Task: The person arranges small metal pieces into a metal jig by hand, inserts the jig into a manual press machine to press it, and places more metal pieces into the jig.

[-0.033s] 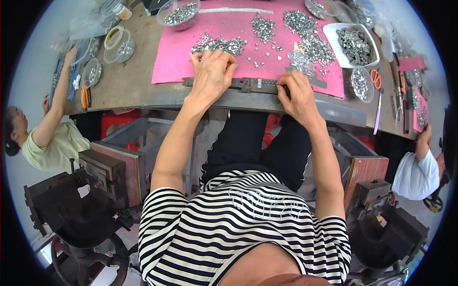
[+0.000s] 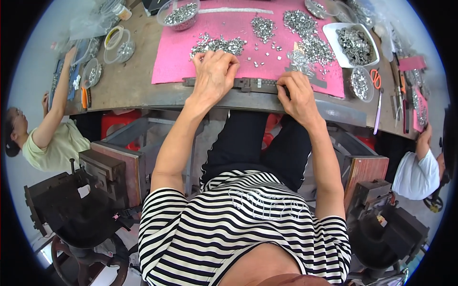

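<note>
Since the earlier frame, the left hand point(image 2: 215, 72) has shifted very slightly rightward, while the right hand point(image 2: 299, 93) stays. The dark strip point(image 2: 244, 85) passes beneath the left hand towards the right one, whose bent fingers touch its end; if they grip, I cannot tell. The left fingers are curled at the heap of metal pieces point(image 2: 224, 45); a pinched piece cannot be seen. Beyond the left hand stands a clear bowl point(image 2: 185, 27)

A pale bluish-grey wall point(image 2: 29, 66) bends along the left rim; a long brown-topped workbench point(image 2: 126, 90) has a grey metal front edge point(image 2: 341, 113); below show red plastic stools point(image 2: 117, 128) and grey floor point(image 2: 210, 125).
</note>
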A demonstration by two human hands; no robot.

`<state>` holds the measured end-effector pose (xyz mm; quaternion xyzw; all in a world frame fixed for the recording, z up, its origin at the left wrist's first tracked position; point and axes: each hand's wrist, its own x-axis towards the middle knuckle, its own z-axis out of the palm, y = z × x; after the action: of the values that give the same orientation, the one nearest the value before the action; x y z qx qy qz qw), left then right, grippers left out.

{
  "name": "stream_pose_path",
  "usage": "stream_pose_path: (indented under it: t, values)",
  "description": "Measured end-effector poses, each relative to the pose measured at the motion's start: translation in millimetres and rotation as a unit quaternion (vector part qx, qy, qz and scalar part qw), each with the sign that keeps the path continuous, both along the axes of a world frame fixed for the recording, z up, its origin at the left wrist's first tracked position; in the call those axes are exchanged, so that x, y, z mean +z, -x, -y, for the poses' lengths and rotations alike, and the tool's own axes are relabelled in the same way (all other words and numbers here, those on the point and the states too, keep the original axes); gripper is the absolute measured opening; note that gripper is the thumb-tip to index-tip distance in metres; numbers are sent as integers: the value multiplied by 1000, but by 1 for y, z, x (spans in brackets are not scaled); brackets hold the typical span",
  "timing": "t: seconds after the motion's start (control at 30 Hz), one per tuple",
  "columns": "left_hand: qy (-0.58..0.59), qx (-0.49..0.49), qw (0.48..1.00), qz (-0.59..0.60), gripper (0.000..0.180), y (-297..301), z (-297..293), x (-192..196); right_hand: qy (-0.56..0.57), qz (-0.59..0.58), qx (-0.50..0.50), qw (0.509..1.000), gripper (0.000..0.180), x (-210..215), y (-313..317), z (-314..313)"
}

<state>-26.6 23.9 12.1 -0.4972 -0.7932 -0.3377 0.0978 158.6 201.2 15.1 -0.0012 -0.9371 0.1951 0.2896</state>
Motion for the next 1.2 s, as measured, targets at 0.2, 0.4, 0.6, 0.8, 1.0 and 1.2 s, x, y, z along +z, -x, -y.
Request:
stream_pose_path:
  t: [0.2, 0.4, 0.6, 0.8, 1.0, 1.2]
  values:
    - [-78, -88, 993, 5, 6, -45, -23, -1, 94, -64, -37, 993, 14, 0, -8, -1]
    - [-91, -137, 986, -2, 10, -63, -44, -10, 176, -92, -143, 970, 11, 4, -34, -14]
    - [-67, -113, 991, -29, 11, -66, -45, -12, 161, -107, -215, 957, 8, 10, -66, -40]
    - [-57, -68, 996, -15, 13, -74, -46, -11, 105, -80, -277, 952, 12, 31, -97, -98]
    - [-75, -35, 996, 8, 24, -72, -40, -12, 91, 98, -326, 936, 21, 44, -125, -180]
    - [38, 66, 996, -51, 47, -10, -2, -12, 72, 160, -298, 938, 19, 28, -117, -193]
